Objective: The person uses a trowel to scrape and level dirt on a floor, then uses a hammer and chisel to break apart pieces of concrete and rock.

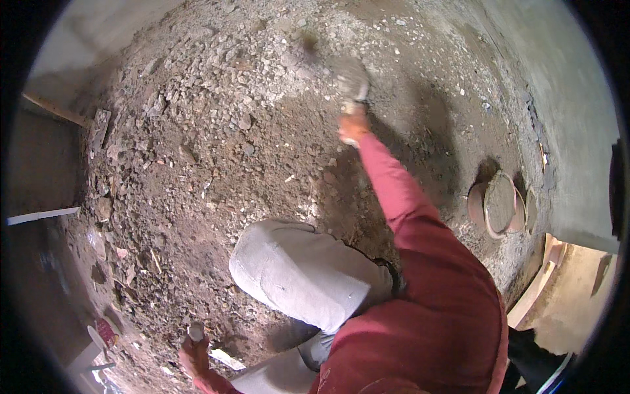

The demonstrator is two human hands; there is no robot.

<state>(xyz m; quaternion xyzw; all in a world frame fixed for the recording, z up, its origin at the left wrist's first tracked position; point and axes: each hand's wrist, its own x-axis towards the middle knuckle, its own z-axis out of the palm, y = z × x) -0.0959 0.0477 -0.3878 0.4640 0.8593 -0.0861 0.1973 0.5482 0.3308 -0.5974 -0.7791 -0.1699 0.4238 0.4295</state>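
Note:
My right arm, in a red sleeve, reaches far out over rough, stony ground. At its end my right hand is closed around the pale handle of a hand tool with a broad grey head. That head is smeared by motion and lies over the dirt, so its exact kind is unclear. Low at the left, beside my bent leg, my left hand is closed around a small object with a pale round end. Most of that object is hidden by the fingers.
Clay-coloured round pots or rings lie on their sides at the right, near a grey wall. Wooden boards frame a lighter patch at lower right. Stones and rubble cover the far left. A plank juts from the left wall.

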